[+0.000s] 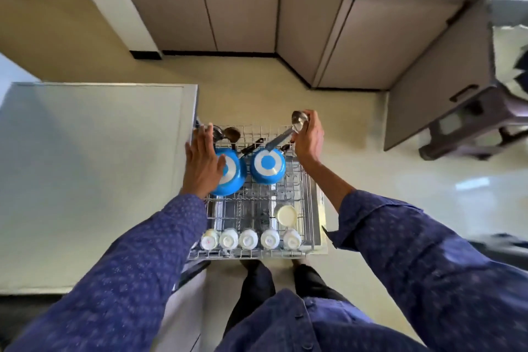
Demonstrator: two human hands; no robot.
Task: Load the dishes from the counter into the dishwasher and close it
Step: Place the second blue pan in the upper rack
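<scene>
At the near edge of the pulled-out rack (310, 203), five white cups (248, 238) stand upside down in a row, and a pale round lid (287, 215) sits just behind the rightmost. Past a bare stretch of wire, two blue pots lie bottom-up side by side. The left hand (202, 163) rests with straight, spread fingers on the left blue pot (233, 174), seemingly steadying it. The right blue pot (268, 166) sits untouched beside it. At the far right corner the right hand (308, 136) is curled round a steel ladle (297, 121), bowl end up and handle slanting down toward the rack. Dark utensils (231, 134) lie along the far edge, though blur makes them hard to identify.

The ladle's loading looks to be the step in hand. Next, it needs a free slot near the far edge, clear of the pot handles, before the rack can slide in and the door close.
</scene>
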